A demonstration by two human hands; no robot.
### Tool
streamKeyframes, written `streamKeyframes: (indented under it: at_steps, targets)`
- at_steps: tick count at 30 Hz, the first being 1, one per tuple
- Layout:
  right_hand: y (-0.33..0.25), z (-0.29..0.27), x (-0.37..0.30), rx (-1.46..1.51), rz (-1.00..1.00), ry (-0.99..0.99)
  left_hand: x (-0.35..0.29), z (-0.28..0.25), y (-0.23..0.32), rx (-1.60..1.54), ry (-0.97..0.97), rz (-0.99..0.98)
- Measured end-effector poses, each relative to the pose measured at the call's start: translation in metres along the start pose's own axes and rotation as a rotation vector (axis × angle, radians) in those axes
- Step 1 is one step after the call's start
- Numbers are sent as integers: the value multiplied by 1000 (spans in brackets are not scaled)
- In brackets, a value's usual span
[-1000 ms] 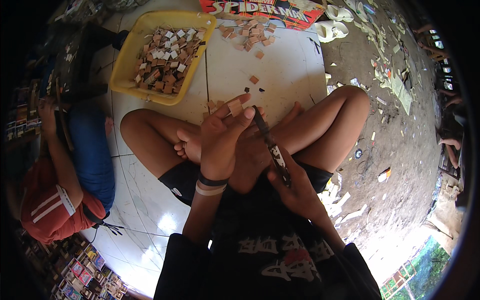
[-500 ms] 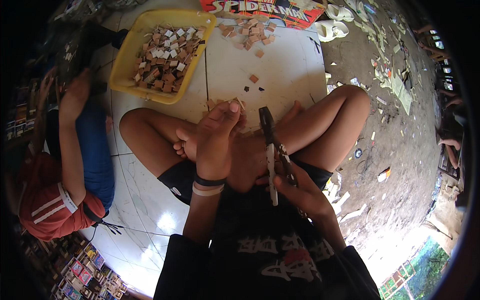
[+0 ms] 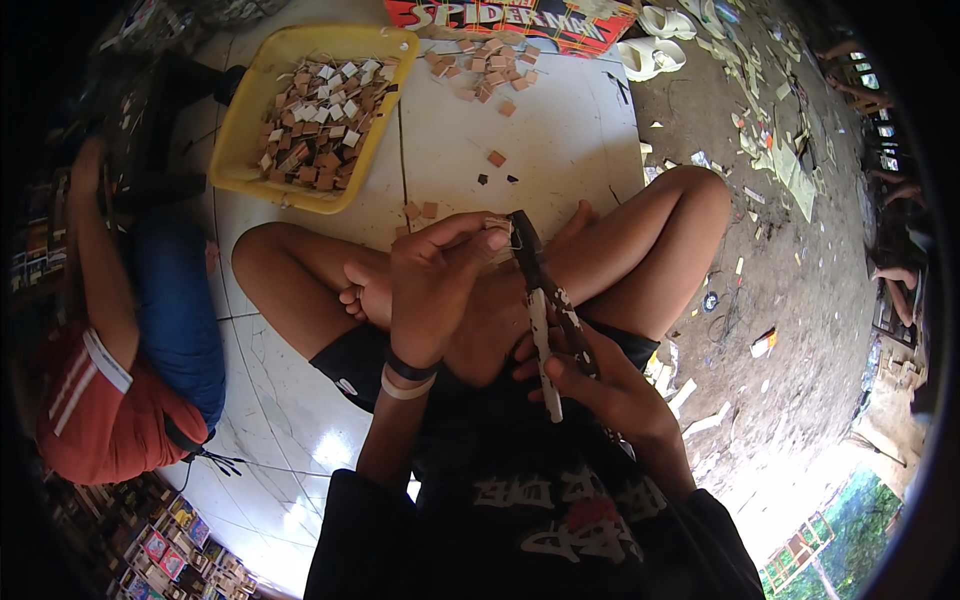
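Pliers (image 3: pixel 529 254) in R hand (image 3: pixel 612 392), sm. pc. (image 3: pixel 500 224) btwn L fingers (image 3: pixel 452 232)

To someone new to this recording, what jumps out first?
Probably the yellow tub of small brown and white squares, upper left on the white tiles. Next, the pliers in the right hand, near the centre, beside a small piece in the left hand. Then the red printed panel, top centre.

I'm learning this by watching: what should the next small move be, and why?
Probably squeeze the pliers gently: the right hand holds them with handles spread, and their tip is right at the small piece pinched in the left hand.
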State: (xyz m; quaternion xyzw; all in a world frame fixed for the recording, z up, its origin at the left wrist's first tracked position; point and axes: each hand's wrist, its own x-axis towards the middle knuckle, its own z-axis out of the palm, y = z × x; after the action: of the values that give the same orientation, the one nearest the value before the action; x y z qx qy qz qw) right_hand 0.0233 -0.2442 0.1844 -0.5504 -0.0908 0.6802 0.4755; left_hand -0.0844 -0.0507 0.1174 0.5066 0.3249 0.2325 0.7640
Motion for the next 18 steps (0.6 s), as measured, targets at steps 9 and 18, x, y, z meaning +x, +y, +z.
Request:
streamKeyframes:
  at_steps: [9,18]
  targets:
    - [14,-6,7,-9,-40,-24,0,-1,-5,46,-2,29]
    - [48,-5,20,-114,-98,118,1,-1,-13,39,-69,75]
